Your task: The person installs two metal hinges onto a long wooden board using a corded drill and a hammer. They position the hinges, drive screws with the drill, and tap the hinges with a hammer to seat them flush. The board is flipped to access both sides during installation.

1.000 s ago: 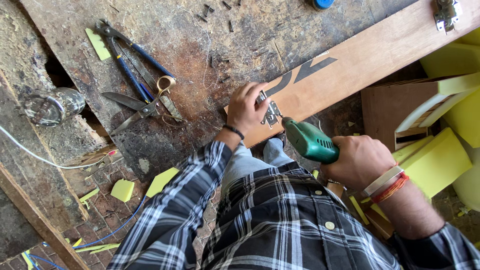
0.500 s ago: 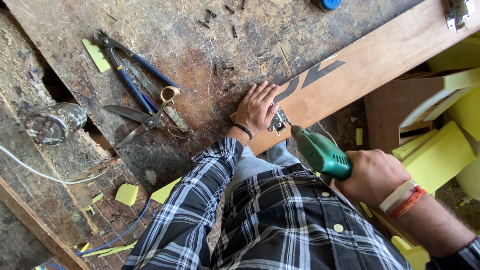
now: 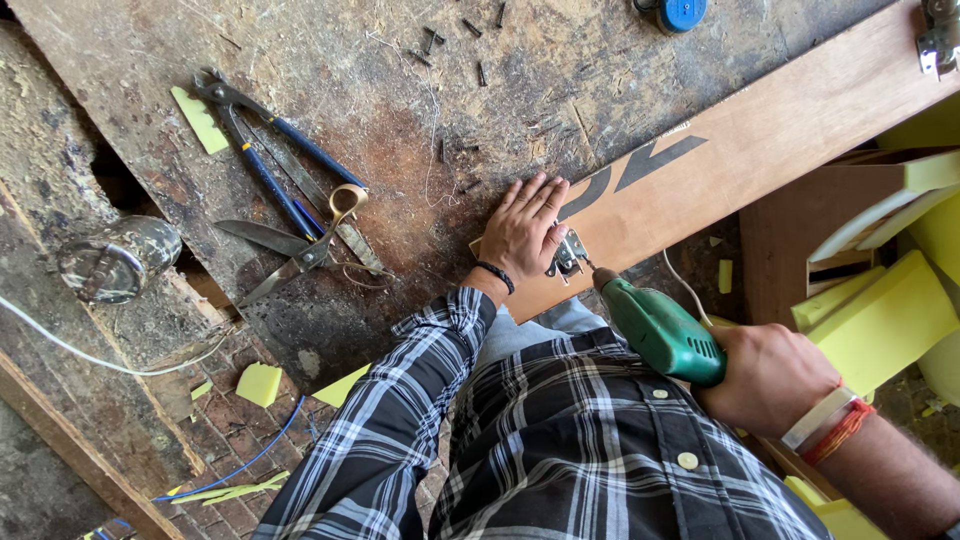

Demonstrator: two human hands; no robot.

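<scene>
My left hand (image 3: 525, 232) lies flat, fingers spread, on the near end of a long brown wooden board (image 3: 760, 150) that rests on a worn workbench (image 3: 400, 110). A small metal hinge (image 3: 567, 254) sits at the board's edge right beside that hand. My right hand (image 3: 768, 378) grips a green electric drill (image 3: 660, 328), and its tip touches the hinge.
Blue-handled pincers (image 3: 265, 150) and large scissors (image 3: 300, 245) lie on the bench to the left. Several dark screws (image 3: 450, 40) are scattered at the top. A glass jar (image 3: 118, 258) sits far left. Yellow foam blocks (image 3: 880, 320) are stacked at right. Another metal fitting (image 3: 938, 40) sits on the board's far end.
My left hand has spread flat on the board beside the hinge. The drill has moved in so its tip meets the hinge.
</scene>
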